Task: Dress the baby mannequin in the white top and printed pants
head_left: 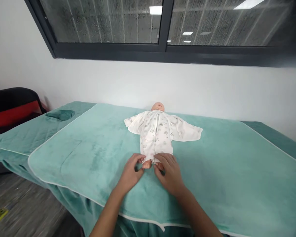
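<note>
A baby doll [158, 107] lies on its back on a teal towel [88, 154], dressed in a white printed romper [156, 131] with its sleeves spread wide. My left hand [130, 172] curls its fingers at the hem of the left trouser leg, next to a bare doll foot [146, 164]. My right hand [169, 172] pinches the hem of the other trouser leg, its fingers bent over the cloth and covering the second foot.
The towel covers a padded table with a darker green sheet [12, 138]. A white wall and a dark-framed window [162, 49] stand behind it. A black and red seat [12, 108] is at the far left. Grey floor [19, 210] shows at lower left.
</note>
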Available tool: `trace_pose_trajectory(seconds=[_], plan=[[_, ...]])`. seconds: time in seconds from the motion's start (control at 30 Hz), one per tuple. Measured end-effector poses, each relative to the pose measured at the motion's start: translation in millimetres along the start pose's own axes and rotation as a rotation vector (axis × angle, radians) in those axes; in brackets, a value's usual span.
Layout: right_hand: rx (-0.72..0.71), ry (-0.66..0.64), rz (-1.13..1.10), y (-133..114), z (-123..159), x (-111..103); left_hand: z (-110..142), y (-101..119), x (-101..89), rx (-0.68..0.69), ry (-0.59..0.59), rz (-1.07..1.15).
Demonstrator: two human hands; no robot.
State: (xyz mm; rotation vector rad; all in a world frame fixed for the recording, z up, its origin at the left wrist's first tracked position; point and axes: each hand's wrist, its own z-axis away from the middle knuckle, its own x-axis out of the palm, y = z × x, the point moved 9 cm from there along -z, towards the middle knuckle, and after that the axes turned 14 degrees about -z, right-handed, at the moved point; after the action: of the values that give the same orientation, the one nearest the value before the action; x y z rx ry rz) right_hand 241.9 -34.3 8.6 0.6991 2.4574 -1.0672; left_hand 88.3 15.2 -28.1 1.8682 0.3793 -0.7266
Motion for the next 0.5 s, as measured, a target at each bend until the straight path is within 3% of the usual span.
trace_pose_trajectory(seconds=[0.27,0.5], plan=[[0.159,0.084,0.187,6,-13,22,3,7,5.5,0.026,0.049,-0.164],[0.118,0.054,0.026,-15,-10,20,9,5,0.4,0.045,0.157,-0.119]])
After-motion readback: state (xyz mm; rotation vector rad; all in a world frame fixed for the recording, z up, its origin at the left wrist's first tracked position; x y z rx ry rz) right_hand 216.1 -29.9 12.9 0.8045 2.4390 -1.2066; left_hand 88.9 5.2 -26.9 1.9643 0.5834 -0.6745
